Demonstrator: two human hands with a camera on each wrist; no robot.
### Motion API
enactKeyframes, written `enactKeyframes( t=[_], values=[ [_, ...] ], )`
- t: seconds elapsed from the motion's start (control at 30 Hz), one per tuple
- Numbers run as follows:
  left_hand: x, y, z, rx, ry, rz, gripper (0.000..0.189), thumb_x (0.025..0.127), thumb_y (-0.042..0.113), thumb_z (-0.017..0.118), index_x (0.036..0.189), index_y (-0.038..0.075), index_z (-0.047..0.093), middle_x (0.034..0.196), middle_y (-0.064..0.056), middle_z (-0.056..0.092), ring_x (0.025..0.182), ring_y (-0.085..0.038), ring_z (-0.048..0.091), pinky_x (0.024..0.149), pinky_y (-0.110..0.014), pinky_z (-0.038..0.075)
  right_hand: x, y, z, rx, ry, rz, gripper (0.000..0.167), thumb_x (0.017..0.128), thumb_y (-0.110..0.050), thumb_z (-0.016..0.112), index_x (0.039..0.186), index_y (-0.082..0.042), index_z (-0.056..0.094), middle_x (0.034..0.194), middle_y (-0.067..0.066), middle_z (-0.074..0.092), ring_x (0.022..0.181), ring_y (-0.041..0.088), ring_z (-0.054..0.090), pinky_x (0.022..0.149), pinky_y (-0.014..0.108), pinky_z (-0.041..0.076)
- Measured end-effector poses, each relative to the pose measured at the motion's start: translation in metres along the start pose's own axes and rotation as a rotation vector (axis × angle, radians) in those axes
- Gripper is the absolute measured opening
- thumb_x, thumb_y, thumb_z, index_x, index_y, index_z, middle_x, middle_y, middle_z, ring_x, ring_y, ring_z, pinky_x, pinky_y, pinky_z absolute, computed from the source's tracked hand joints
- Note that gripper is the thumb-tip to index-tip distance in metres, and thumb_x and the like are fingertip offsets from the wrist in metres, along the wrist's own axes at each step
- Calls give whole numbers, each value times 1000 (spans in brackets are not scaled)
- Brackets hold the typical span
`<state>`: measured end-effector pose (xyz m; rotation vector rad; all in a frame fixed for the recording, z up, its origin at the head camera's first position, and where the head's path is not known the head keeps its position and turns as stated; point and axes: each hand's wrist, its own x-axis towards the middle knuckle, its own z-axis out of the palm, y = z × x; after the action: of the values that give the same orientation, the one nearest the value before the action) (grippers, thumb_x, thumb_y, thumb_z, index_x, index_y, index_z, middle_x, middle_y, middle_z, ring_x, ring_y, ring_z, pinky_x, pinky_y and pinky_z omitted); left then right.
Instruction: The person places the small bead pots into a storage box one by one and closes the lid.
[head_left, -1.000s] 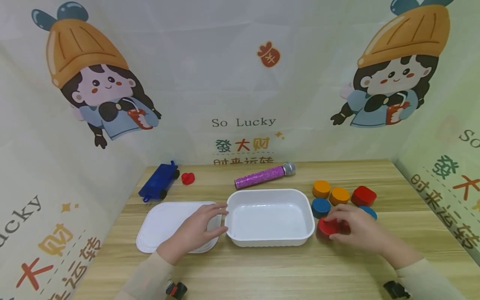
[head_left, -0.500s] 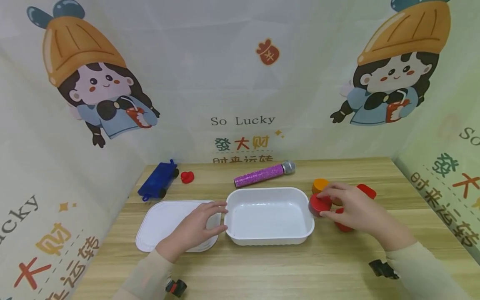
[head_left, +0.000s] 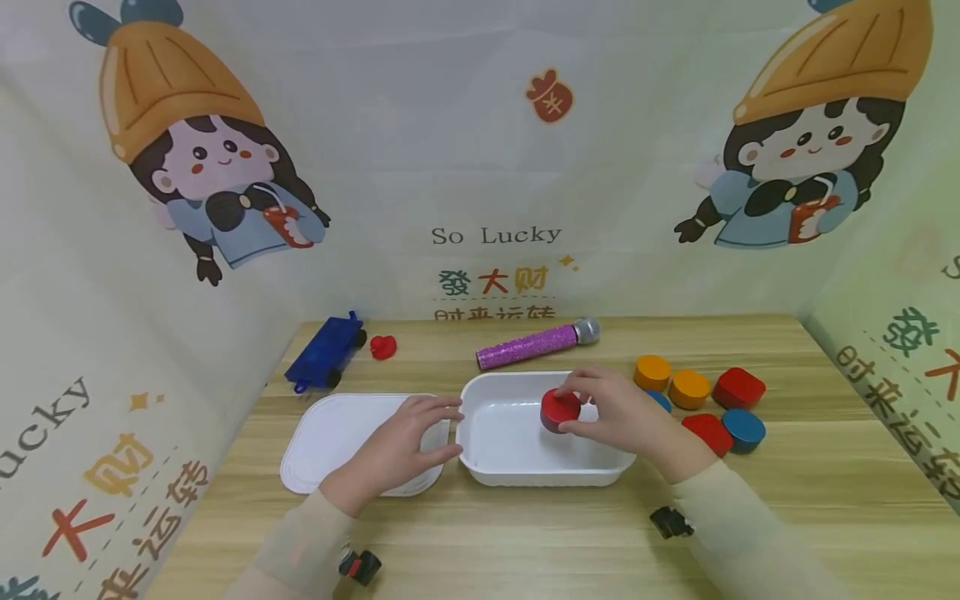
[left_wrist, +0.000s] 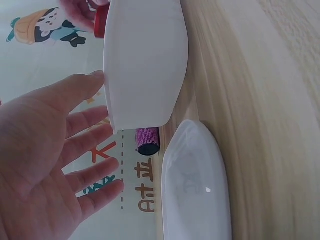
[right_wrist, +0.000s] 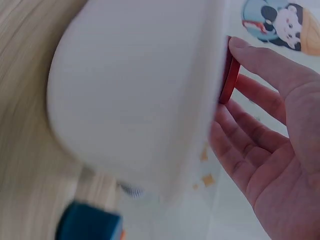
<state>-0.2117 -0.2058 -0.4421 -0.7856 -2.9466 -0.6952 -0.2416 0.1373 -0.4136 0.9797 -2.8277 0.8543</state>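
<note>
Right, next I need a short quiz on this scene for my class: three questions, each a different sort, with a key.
1. True or false: the right hand pinches a round red block.
2. Multiple choice: the handle of the microphone is: A. green; B. purple; C. yellow.
3. Count: how many orange blocks show in the head view?

Key: 1. True. 2. B. 3. Two.

The tub (head_left: 504, 437) sits on the table (head_left: 487, 537), a lid (head_left: 326, 446) just left of it, a microphone (head_left: 528, 347) behind. Back past the lid I see a toy cart (head_left: 325, 354). Loose blocks (head_left: 688, 389) cluster at the tub's right; the right hand (head_left: 626, 421) holds another, a disc (head_left: 558, 413), over it.
</note>
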Motion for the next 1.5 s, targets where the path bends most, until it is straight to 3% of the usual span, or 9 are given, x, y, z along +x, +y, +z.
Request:
enactKeyframes(
  t=[0.2, 0.43, 0.67, 1.17, 1.5],
  values=[
    [3, 2, -2, 14, -8, -15, 43, 94, 36, 76, 130, 13, 70, 151, -3, 57, 142, -28, 49, 116, -52, 45, 29, -14, 18, 2, -48, 25, 38, 84, -27, 88, 116, -14, 75, 115, 2, 70, 101, 19, 65, 88, 33, 62],
    [3, 1, -1, 20, -17, -36, 44, 93, 36, 78, 130, 14, 70, 151, -2, 57, 143, -28, 49, 117, -52, 45, 62, -26, 40, 7, -93, 76, 38, 82, -25, 90, 115, -12, 76, 115, 4, 72, 103, 22, 66, 95, 37, 60],
    [5, 3, -1, 18, -20, -34, 43, 93, 37, 77, 130, 16, 71, 151, -2, 58, 143, -27, 49, 116, -52, 46, 80, -33, 57, -40, -106, 61, 33, 81, -20, 90, 109, -8, 77, 105, 4, 69, 91, 16, 62, 88, 34, 58],
    [2, 7, 1, -5, -29, -36, 43, 94, 34, 76, 131, 13, 70, 152, -4, 57, 144, -29, 48, 116, -54, 45, 87, -31, 75, -47, -148, 56, 31, 82, -18, 88, 109, -6, 77, 103, 5, 70, 91, 16, 63, 88, 33, 59],
    [2, 8, -2, 25, -37, -69, 45, 94, 36, 77, 133, 15, 69, 155, -3, 55, 146, -29, 46, 118, -54, 43, 72, -32, 64, -61, -125, 72, 36, 83, -20, 88, 116, -11, 76, 127, 8, 68, 113, 24, 66, 103, 41, 55]
  ],
)
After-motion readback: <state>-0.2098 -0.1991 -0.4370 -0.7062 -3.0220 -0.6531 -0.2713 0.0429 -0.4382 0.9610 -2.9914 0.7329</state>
